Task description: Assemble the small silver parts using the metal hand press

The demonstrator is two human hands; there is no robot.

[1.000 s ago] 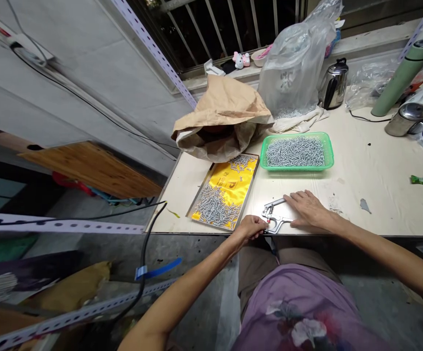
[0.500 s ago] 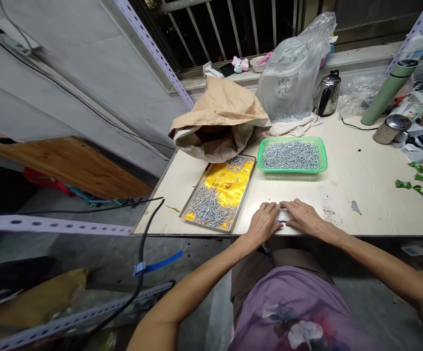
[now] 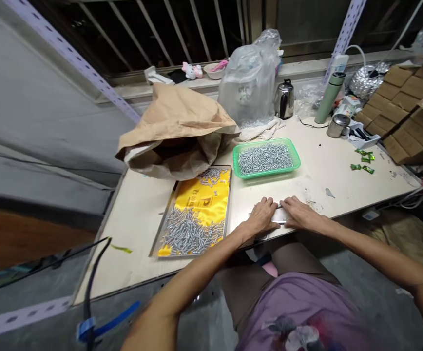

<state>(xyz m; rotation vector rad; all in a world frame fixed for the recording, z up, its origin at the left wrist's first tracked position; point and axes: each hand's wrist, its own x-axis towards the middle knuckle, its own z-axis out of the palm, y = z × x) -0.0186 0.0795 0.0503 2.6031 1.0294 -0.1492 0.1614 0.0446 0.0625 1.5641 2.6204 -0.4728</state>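
My left hand (image 3: 261, 217) and my right hand (image 3: 299, 214) lie side by side, palms down, over a flat metal hand tool (image 3: 279, 215) at the front edge of the pale table (image 3: 328, 161). Only a thin silver strip of the tool shows between the hands. Left of my left hand lies a yellow-lined tray (image 3: 204, 197) with a heap of silver screws (image 3: 187, 234) at its near end. Just beyond the hands stands a green plastic basket (image 3: 266, 174) full of screws.
A crumpled brown paper bag (image 3: 175, 122) and a clear plastic bag of screws (image 3: 248, 83) stand at the back. A kettle (image 3: 283, 100), a green flask (image 3: 328, 100), green sweets (image 3: 363, 161) and stacked cardboard boxes (image 3: 405, 97) fill the right side. A black cable (image 3: 90, 292) hangs at front left.
My left hand left its pinch at the tool's near end and settled flat over the tool beside my right hand. The view swung right, bringing the boxes into sight.
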